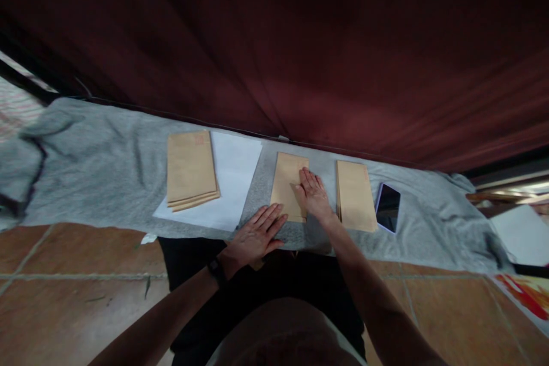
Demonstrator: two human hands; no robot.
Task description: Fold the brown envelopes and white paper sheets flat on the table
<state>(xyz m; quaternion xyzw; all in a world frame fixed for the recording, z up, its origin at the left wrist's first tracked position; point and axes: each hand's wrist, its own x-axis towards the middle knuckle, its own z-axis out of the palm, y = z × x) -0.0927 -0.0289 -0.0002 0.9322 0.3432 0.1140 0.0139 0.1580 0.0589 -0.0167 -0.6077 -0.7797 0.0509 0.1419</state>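
Flatly, left hand, right hand touch envelope, fingers straight, holding nothing; print on stack illegible.

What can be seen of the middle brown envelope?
The middle brown envelope is a flat rectangle, apparently paper, lying on the grey cloth with its long sides running near to far. The right hand rests on its right side, fingers extended; the left hand reaches over its near left corner. Whether it is sealed cannot be told.

The right hand lies flat on a brown envelope, the left hand at its corner.
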